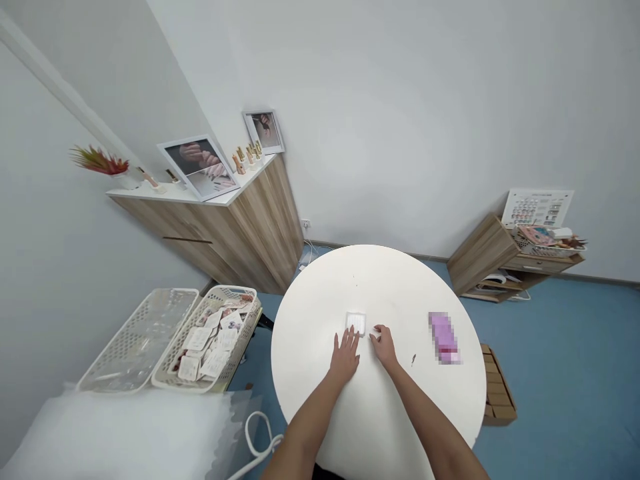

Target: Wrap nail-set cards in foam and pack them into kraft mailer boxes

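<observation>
A small clear square packet [356,323] lies on the round white table [320,293]. My left hand [345,355] rests flat just below the packet, fingers stretched out and its fingertips touching the packet's near edge. My right hand [384,345] lies on the table at the packet's right side, fingers curled, with its fingertips close to the packet's corner. Neither hand lifts anything.
A pink blurred object [444,338] lies on the table's right. Two white baskets [207,347] stand at left, one holding several packets. A wooden cabinet [235,227] stands by the wall, a low shelf [500,257] at right, a cardboard box [497,393] on the blue floor.
</observation>
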`<act>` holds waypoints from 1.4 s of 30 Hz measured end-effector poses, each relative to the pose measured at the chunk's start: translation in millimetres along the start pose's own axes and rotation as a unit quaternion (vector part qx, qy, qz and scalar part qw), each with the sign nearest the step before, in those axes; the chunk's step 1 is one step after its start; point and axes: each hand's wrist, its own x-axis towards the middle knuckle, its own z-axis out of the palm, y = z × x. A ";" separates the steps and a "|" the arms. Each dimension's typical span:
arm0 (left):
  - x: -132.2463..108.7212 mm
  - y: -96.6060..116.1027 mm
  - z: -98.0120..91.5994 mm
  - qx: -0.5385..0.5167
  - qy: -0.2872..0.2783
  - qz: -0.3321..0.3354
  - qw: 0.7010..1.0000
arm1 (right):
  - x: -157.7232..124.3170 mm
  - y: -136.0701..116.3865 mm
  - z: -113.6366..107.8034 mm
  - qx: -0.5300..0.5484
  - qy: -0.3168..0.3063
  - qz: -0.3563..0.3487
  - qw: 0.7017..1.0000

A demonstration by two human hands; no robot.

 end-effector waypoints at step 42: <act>-677.0 -128.0 -166.1 -0.122 0.056 -0.667 0.733 | -468.9 -303.1 280.2 -0.054 -0.481 -0.644 0.592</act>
